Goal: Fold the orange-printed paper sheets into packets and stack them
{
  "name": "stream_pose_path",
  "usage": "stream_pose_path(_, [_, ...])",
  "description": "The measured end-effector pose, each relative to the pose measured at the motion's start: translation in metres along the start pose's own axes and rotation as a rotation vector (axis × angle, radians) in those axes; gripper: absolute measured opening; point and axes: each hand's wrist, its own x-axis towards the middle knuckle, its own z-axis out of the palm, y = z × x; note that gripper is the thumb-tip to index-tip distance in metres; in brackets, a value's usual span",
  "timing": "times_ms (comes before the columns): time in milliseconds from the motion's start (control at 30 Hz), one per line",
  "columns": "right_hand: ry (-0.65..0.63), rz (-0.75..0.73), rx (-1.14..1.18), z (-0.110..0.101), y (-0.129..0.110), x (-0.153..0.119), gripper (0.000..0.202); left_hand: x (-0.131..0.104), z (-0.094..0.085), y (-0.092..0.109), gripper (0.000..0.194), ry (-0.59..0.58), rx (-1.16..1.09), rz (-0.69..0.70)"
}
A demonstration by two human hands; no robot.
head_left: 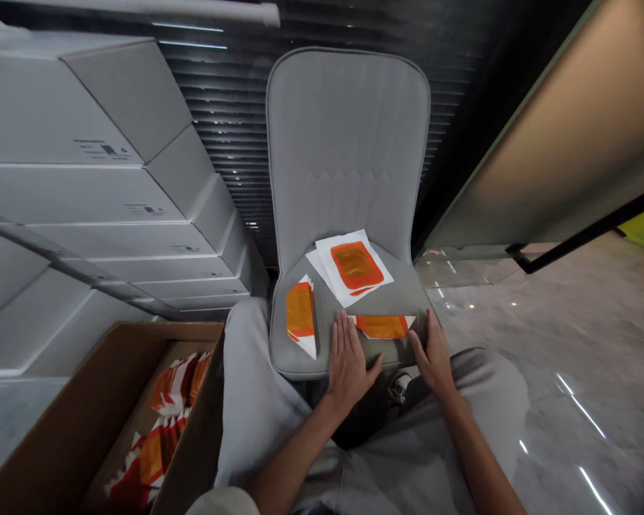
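Folded orange-and-white paper strip w/ slanted ends [383,327] lies crosswise nr the front of the chair seat, btwn our hands. Our left hand [348,354] is palm-down, fingers straight & close together, thumb out to the side, tips right by the strip's L end. Our right hand [433,354] is spread at the R end, thumb nr the pointed white tip. Neither is clenched & we see no pinch on the paper; can't tell if they press on it at all.

Main risk, we'd say: w/ nothing gripped, a knock could slide the strip off the front, b/c it's so nr the edge. Uneven pressure might also skew its layers.

Further out, same seat: small stack of folded orange-and-white paper pieces [300,318] at L, edges fanned; a brush of our wrist could scatter it. Behind, flat white paper sheets w/ orange squares [357,265] overlap loosely, prob. easy to drag askew.

Grey upholstered chair seat [325,329] looks padded, so paper may bow if pushed.

At L, open brown cardboard box [54,429] holds more folded orange-and-white pieces [158,447], some jumbled; a bump from our L leg [252,386] could muddle them more.
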Motion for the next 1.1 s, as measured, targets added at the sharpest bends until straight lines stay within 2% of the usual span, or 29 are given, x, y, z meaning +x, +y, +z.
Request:
stream_pose_path(133, [0.069, -0.054, 0.04, -0.007, -0.003, 0.01, 0.063, -0.001, -0.004, 0.001, 0.099, 0.038, -0.046, -0.004])
stream_pose_path(200, [0.05, -0.122, 0.054, -0.011, -0.006, 0.02, 0.054, -0.001, -0.005, 0.0, 0.097, 0.055, -0.074, -0.006])
stream_pose_path(300, [-0.141, -0.276, 0.054, -0.013, -0.011, 0.036, 0.047, -0.002, -0.005, 0.0, 0.095, 0.065, -0.105, 0.004])
stream_pose_path(433, [-0.439, -0.435, -0.084, -0.01, -0.021, 0.054, 0.057, -0.005, -0.013, 0.005, 0.087, 0.068, -0.171, 0.086])
stream_pose_path(500, [-0.485, -0.43, -0.161, -0.009, -0.025, 0.06, 0.057, -0.007, -0.025, 0.008, 0.081, 0.071, -0.222, 0.156])
stream_pose_path(567, [-0.49, -0.401, -0.218, -0.009, -0.029, 0.065, 0.046, -0.005, -0.041, 0.007, 0.076, 0.094, -0.275, 0.211])
stream_pose_path(600, [-0.487, -0.387, -0.235, -0.01, -0.03, 0.067, 0.039, -0.004, -0.05, 0.002, 0.072, 0.137, -0.295, 0.217])
stream_pose_path(667, [-0.482, -0.366, -0.238, -0.014, -0.034, 0.072, 0.026, 0.002, -0.066, -0.017, 0.061, 0.32, -0.313, 0.149])
stream_pose_path(733, [-0.491, -0.342, -0.191, -0.019, -0.04, 0.076, 0.026, 0.007, -0.079, -0.047, 0.045, 0.502, -0.317, -0.013])
stream_pose_path(800, [-0.532, -0.273, -0.098, -0.025, -0.053, 0.081, 0.035, 0.011, -0.085, -0.082, 0.035, 0.587, -0.367, -0.212])
stream_pose_path(867, [-0.615, -0.165, 0.054, -0.031, -0.073, 0.086, 0.043, 0.012, -0.085, -0.115, 0.034, 0.624, -0.479, -0.363])
stream_pose_path(933, [-0.722, -0.095, 0.257, -0.033, -0.101, 0.091, 0.045, 0.013, -0.08, -0.139, 0.039, 0.625, -0.679, -0.512])
stream_pose_path(1000, [-0.832, -0.078, 0.419, -0.026, -0.131, 0.096, 0.045, 0.013, -0.073, -0.152, 0.046, 0.601, -0.751, -0.562])
stream_pose_path(1100, [-0.962, -0.018, 0.573, 0.001, -0.171, 0.1, 0.049, 0.012, -0.068, -0.154, 0.05, 0.487, -0.784, -0.536])
